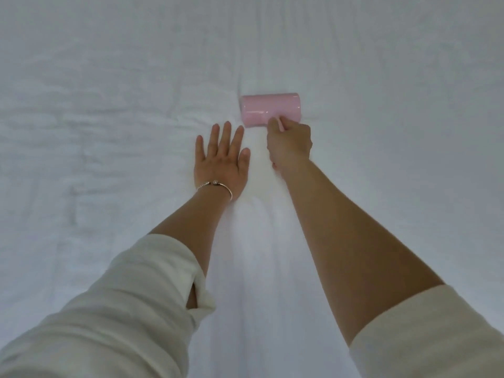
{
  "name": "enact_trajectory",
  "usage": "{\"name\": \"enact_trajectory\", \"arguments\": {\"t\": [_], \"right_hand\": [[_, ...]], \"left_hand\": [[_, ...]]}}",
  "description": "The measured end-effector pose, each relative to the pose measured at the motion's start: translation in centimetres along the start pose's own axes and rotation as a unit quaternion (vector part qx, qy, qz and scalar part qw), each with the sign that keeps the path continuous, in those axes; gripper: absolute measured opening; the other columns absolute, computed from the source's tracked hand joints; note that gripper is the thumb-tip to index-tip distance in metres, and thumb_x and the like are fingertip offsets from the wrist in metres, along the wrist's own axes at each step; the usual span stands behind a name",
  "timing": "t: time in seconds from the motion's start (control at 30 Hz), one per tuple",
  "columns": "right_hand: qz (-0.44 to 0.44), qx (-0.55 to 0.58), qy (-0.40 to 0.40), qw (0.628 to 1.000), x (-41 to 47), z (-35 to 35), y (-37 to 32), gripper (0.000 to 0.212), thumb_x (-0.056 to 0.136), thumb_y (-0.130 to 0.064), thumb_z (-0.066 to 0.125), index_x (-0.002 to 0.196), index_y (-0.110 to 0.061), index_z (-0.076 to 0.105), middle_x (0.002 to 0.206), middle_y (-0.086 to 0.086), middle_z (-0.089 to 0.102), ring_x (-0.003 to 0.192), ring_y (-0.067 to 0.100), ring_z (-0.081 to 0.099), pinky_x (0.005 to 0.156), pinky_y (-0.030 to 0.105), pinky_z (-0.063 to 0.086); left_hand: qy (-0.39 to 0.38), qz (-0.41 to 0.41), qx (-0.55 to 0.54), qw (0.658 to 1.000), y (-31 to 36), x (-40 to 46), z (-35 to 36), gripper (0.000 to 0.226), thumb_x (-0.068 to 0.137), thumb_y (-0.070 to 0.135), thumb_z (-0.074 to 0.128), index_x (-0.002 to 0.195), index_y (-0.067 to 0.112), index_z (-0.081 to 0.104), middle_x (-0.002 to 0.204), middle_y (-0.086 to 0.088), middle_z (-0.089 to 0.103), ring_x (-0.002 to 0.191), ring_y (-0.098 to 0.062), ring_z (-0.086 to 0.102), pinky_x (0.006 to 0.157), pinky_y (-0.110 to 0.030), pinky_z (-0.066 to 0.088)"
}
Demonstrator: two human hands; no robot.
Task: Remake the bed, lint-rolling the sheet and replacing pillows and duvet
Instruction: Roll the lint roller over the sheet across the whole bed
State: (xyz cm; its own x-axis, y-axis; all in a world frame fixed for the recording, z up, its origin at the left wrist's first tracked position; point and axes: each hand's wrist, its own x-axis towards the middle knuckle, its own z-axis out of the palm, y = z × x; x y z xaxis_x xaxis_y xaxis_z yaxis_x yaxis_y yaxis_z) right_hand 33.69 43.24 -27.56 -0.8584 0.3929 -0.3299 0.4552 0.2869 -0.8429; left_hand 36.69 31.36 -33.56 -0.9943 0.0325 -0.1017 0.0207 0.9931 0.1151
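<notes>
White wrinkled sheet (109, 118) fills view; pink lint roller (268, 109) on it.

- Lint roller (270, 110) lies crosswise on sheet (109, 105), beyond both hands.
- Right hand (289, 144) just behind roller, gripping its handle.
- Left hand (221, 162) flat on sheet, just left of right hand.

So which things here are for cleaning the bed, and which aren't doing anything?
For the job:
pink lint roller
white sheet
right hand gripping the roller's handle
left hand lying flat on the sheet

Not part of it:
bracelet on the left wrist
</notes>
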Motion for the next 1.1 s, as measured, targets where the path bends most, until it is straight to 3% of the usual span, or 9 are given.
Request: {"name": "enact_trajectory", "arguments": {"t": [0.07, 0.13, 0.33, 0.47, 0.57, 0.87, 1.03, 1.1], "right_hand": [[0.013, 0.011, 0.001, 1.000, -1.6, -0.7, 1.0, 0.049, 0.077, -0.050, 0.052, 0.119, -0.032, 0.068, 0.100, 0.004, 0.074, 0.091, 0.033, 0.069, 0.087, 0.050, 0.057], [0.028, 0.014, 0.002, 1.000, -3.7, -1.9, 2.3, 0.057, 0.075, -0.052, 0.053, 0.126, -0.030, 0.065, 0.098, 0.002, 0.074, 0.087, 0.031, 0.067, 0.088, 0.051, 0.056], [0.085, 0.050, -0.007, 0.995, -13.0, -6.2, 7.3, 0.044, 0.082, -0.045, 0.064, 0.125, -0.034, 0.065, 0.078, -0.008, 0.066, 0.071, 0.018, 0.059, 0.086, 0.045, 0.058], [0.092, 0.036, 0.013, 0.995, -21.2, -9.3, 11.0, 0.037, 0.085, -0.037, 0.066, 0.122, -0.034, 0.068, 0.065, -0.014, 0.061, 0.065, 0.012, 0.057, 0.068, 0.027, 0.051], [0.114, 0.044, 0.031, 0.992, -27.3, -10.8, 14.2, 0.033, 0.083, -0.037, 0.066, 0.115, -0.041, 0.070, 0.056, -0.014, 0.054, 0.057, 0.008, 0.050, 0.060, 0.024, 0.044], [0.147, 0.023, 0.040, 0.988, -45.0, -16.5, 23.8, 0.035, 0.085, -0.040, 0.063, 0.117, -0.054, 0.064, 0.060, -0.012, 0.052, 0.055, 0.008, 0.046, 0.056, 0.023, 0.041], [0.161, 0.076, 0.032, 0.983, -54.3, -20.6, 29.1, 0.031, 0.088, -0.035, 0.067, 0.116, -0.049, 0.066, 0.058, -0.019, 0.052, 0.054, 0.003, 0.046, 0.060, 0.017, 0.041], [0.159, 0.091, 0.028, 0.983, -56.9, -21.9, 30.6, 0.032, 0.088, -0.028, 0.069, 0.117, -0.042, 0.069, 0.056, -0.019, 0.051, 0.053, 0.001, 0.046, 0.060, 0.015, 0.040]], "left_hand": [[-0.009, 0.000, 0.001, 1.000, 0.1, -0.1, -0.4, 0.057, 0.099, 0.045, -0.002, 0.153, 0.028, -0.010, 0.161, 0.006, -0.014, 0.147, -0.016, -0.015, 0.118, -0.046, -0.010], [-0.017, 0.005, -0.004, 1.000, 0.1, -0.5, -0.9, 0.058, 0.100, 0.042, 0.001, 0.153, 0.023, -0.008, 0.161, 0.004, -0.012, 0.148, -0.016, -0.013, 0.119, -0.045, -0.010], [-0.070, 0.000, -0.016, 0.997, -0.3, -8.5, -1.9, 0.057, 0.101, 0.041, 0.006, 0.153, 0.024, -0.009, 0.161, 0.003, -0.013, 0.148, -0.017, -0.013, 0.120, -0.041, -0.007], [-0.072, -0.013, -0.024, 0.997, -0.2, -18.0, -1.4, 0.058, 0.099, 0.049, 0.006, 0.152, 0.032, -0.010, 0.161, 0.006, -0.015, 0.147, -0.017, -0.016, 0.119, -0.042, -0.009], [-0.080, -0.022, -0.026, 0.996, 0.3, -24.8, -0.9, 0.058, 0.098, 0.052, 0.005, 0.151, 0.035, -0.014, 0.159, 0.008, -0.019, 0.147, -0.017, -0.018, 0.119, -0.042, -0.011], [-0.092, -0.009, -0.032, 0.995, 2.9, -41.3, 1.0, 0.055, 0.101, 0.040, 0.007, 0.151, 0.035, -0.015, 0.159, 0.008, -0.018, 0.147, -0.016, -0.018, 0.119, -0.042, -0.010], [-0.092, -0.008, -0.022, 0.996, 4.1, -50.4, 1.8, 0.054, 0.102, 0.036, 0.007, 0.149, 0.029, -0.020, 0.159, 0.008, -0.019, 0.147, -0.016, -0.017, 0.119, -0.041, -0.009], [-0.097, -0.001, -0.025, 0.995, 4.3, -53.5, 2.0, 0.053, 0.099, 0.039, -0.002, 0.146, 0.029, -0.024, 0.156, 0.010, -0.023, 0.147, -0.015, -0.018, 0.119, -0.040, -0.010]]}}
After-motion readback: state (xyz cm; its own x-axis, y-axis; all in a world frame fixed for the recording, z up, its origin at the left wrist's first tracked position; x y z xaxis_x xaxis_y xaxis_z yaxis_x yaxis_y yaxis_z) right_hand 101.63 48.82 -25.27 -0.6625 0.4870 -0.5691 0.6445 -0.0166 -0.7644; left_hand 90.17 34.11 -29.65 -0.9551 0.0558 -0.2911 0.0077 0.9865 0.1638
